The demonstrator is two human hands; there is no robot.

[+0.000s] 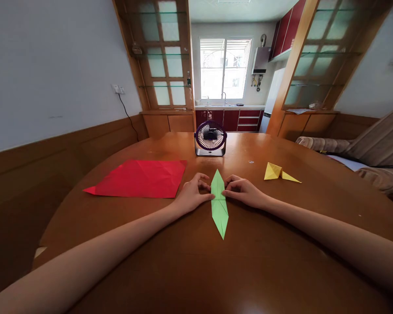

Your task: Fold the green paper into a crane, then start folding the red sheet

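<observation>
A green paper (219, 208), folded into a long narrow diamond, lies flat on the round wooden table (216, 261), pointing away from me. My left hand (192, 195) presses its left edge near the middle, fingers curled. My right hand (244, 190) pinches the right edge at the same height. Both hands touch the paper on either side of its centre crease.
A flat red paper sheet (140, 177) lies to the left. A folded yellow paper figure (278, 172) sits to the right. A small purple desk fan (210, 138) stands beyond the green paper. A sofa (373, 148) is at the right.
</observation>
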